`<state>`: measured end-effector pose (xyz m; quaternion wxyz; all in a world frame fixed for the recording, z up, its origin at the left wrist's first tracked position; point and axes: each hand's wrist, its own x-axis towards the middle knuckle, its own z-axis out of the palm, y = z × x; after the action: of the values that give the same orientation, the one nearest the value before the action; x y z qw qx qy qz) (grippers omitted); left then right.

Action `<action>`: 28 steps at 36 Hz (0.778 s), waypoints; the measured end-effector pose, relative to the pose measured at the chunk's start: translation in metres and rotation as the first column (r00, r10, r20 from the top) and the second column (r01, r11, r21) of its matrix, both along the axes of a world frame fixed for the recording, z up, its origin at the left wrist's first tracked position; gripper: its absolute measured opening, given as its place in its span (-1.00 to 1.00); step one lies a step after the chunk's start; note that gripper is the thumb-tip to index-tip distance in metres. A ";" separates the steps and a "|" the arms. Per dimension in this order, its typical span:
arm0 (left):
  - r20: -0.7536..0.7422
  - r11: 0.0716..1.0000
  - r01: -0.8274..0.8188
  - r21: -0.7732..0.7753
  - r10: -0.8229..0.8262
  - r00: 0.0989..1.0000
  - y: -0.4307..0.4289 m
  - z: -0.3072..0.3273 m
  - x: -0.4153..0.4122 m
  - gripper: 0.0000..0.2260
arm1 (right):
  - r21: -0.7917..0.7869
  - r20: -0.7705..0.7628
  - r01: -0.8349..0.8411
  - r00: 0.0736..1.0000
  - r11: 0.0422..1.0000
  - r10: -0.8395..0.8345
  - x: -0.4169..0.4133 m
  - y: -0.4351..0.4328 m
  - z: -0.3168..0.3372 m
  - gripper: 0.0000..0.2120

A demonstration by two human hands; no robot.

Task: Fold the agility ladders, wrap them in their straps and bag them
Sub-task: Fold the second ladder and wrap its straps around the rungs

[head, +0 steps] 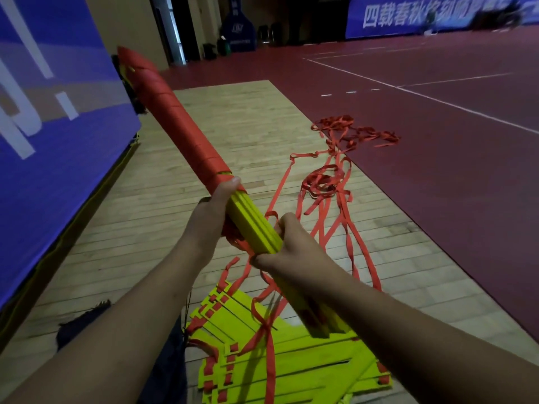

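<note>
A stack of yellow ladder rungs (253, 225) is being held up off the wooden floor (248, 118), with most of its length bound in red strap (175, 121). It is being gripped by the clenched fingers of the left hand (214, 208) just below the last turn. The near end and a run of strap are being pinched by the fingers of the right hand (294, 249).

The main risk is judged to lie in the loose strap (326, 182), which is lying in tangled loops on the floor. A knot is likely to be dragged into the wrap if the strap is being pulled without first being cleared. If tension is being let go, the turns could slacken and the rungs could slide apart. Strands are also trailing over the second ladder (291, 365) lying on the floor below, and it could be snagged and lifted.
</note>
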<state>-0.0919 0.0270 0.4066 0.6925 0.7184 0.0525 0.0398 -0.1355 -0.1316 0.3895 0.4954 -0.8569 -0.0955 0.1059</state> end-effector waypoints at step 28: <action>0.062 0.993 -0.113 0.019 0.112 0.992 0.002 0.004 -0.002 -0.65 | -0.063 0.387 0.142 0.916 0.988 -0.107 -0.015 0.017 -0.029 -0.63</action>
<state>-0.0934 0.0287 0.4109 0.6825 0.7203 0.0714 0.1012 -0.1504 -0.1141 0.3603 0.4337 -0.8869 -0.1306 -0.0909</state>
